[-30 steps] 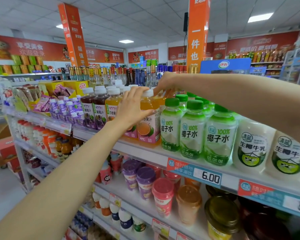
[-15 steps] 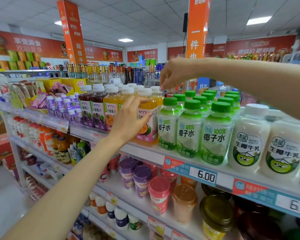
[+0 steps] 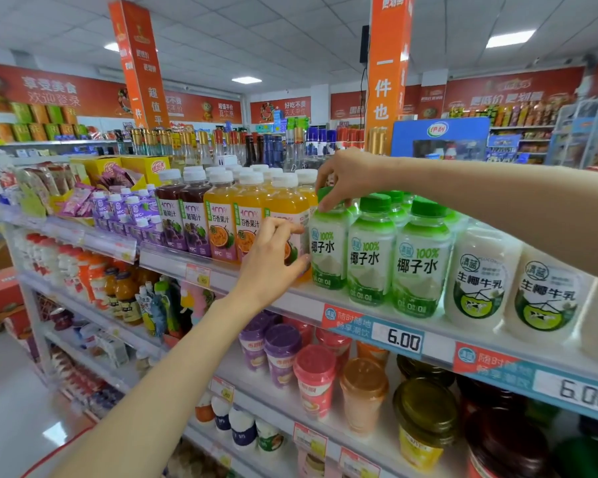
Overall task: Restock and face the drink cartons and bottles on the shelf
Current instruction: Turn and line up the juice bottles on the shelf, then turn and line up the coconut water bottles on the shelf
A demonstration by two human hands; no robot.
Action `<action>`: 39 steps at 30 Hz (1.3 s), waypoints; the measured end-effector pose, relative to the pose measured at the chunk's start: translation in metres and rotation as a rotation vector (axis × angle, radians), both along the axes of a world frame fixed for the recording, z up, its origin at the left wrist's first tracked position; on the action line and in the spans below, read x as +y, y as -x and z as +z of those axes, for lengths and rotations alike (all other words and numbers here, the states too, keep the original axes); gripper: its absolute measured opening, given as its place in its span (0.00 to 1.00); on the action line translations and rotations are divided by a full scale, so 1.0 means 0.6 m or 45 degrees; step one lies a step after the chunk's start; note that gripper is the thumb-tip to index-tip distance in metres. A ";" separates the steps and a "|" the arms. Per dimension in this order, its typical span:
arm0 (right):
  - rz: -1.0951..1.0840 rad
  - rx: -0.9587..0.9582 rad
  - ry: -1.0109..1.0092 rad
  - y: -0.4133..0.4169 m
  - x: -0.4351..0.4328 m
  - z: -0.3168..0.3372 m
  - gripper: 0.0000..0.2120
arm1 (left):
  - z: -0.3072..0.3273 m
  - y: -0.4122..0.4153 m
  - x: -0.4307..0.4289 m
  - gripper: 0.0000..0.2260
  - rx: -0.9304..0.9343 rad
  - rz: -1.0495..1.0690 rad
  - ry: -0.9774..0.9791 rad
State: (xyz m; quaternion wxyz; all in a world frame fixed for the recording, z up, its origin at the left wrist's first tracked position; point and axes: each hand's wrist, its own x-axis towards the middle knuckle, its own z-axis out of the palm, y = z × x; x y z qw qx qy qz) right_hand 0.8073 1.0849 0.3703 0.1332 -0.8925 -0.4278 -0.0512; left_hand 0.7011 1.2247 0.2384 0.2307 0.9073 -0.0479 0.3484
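Observation:
On the top shelf (image 3: 301, 303) stands a row of green-capped coconut water bottles. My right hand (image 3: 346, 179) reaches in from the right and pinches the green cap of the leftmost coconut water bottle (image 3: 327, 250). My left hand (image 3: 273, 258) comes up from below with curled fingers. Its fingertips and thumb lie against that bottle's left side, and it covers the lower part of the rightmost orange passion fruit juice bottle (image 3: 287, 205). More orange juice bottles (image 3: 221, 219) and dark grape juice bottles (image 3: 171, 215) stand to the left, all upright and facing front.
White coconut milk bottles (image 3: 480, 281) fill the shelf at the right. Small purple cartons (image 3: 118, 208) and snack packs sit at the far left. The shelf below holds lidded cups (image 3: 315, 377) and jars (image 3: 425, 419). Glass bottles (image 3: 187, 146) stand behind. The aisle floor (image 3: 11, 408) lies at the lower left.
My right hand came down from above the orange bottles onto the leftmost green cap. My left hand slid right along the orange bottle to the coconut water bottle's side.

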 end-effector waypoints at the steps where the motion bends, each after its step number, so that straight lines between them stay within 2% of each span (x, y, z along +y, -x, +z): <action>1: 0.008 -0.007 -0.035 0.005 -0.001 0.006 0.17 | 0.000 0.001 -0.001 0.19 0.002 -0.005 0.012; 5: 0.032 -0.060 -0.191 0.033 -0.009 0.042 0.16 | 0.004 0.007 -0.005 0.27 0.044 -0.032 0.152; 9: 0.081 -0.008 -0.362 0.064 -0.011 0.066 0.16 | 0.012 0.018 -0.015 0.38 0.092 -0.095 0.384; 13: 0.182 0.049 -0.506 0.098 0.004 0.061 0.15 | 0.004 0.043 -0.025 0.40 0.047 -0.146 0.667; 17: 0.261 0.154 -0.659 0.124 0.019 0.033 0.14 | -0.005 0.078 -0.028 0.33 -0.016 -0.095 0.776; 21: 0.277 0.281 -0.857 0.142 0.037 -0.017 0.14 | -0.021 0.112 -0.022 0.30 -0.086 -0.119 0.807; 24: 0.320 0.527 -1.045 0.149 0.041 -0.065 0.16 | -0.044 0.137 -0.017 0.27 -0.019 -0.197 0.861; 28: 0.496 0.817 -1.164 0.167 0.033 -0.119 0.16 | -0.069 0.174 -0.018 0.20 0.068 -0.347 1.012; 31: 0.535 1.103 -1.194 0.178 0.035 -0.165 0.20 | -0.086 0.193 -0.019 0.25 0.057 -0.374 1.098; 34: 0.452 1.144 -1.209 0.190 0.040 -0.212 0.23 | -0.100 0.203 -0.023 0.27 0.026 -0.331 1.098; 36: 0.402 1.049 -1.234 0.204 0.038 -0.236 0.14 | -0.110 0.206 -0.024 0.28 -0.002 -0.285 1.073; 37: 0.377 1.008 -1.248 0.212 0.036 -0.246 0.14 | -0.115 0.208 -0.025 0.28 -0.007 -0.248 1.045; 39: 0.356 1.011 -1.249 0.220 0.032 -0.266 0.26 | -0.119 0.210 -0.029 0.28 0.005 -0.124 0.976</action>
